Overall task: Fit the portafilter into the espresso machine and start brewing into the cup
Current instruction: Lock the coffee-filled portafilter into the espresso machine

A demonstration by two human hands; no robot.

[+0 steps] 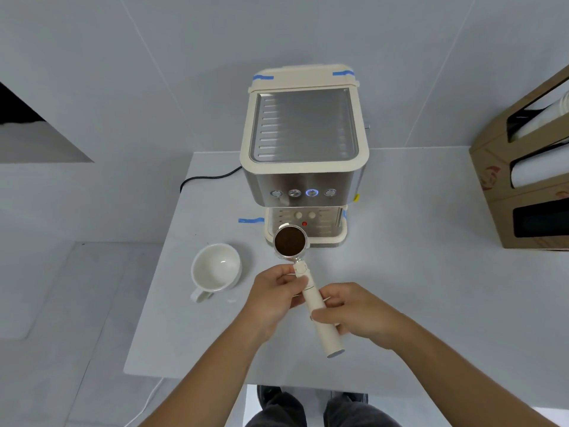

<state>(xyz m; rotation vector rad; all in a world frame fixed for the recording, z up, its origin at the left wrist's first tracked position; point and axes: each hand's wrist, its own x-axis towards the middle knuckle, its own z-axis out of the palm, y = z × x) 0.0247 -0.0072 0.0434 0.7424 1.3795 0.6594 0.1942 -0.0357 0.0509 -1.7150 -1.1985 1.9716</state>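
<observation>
A cream and steel espresso machine [303, 155] stands at the back of the white table, one of its front buttons lit blue. I hold a portafilter [311, 291] with a cream handle in both hands above the table, just in front of the machine's drip tray. Its basket [289, 241] is full of dark ground coffee and faces up. My left hand [277, 295] grips the handle near the basket. My right hand [354, 312] grips it further down toward the end. An empty white cup [215, 268] sits on the table, left of the portafilter.
A brown cardboard cup dispenser [523, 180] stands at the table's right edge. A black power cord [203, 178] runs left from the machine. Blue tape marks [251, 220] lie beside the machine's base. The table's front edge [215, 377] is close to my legs.
</observation>
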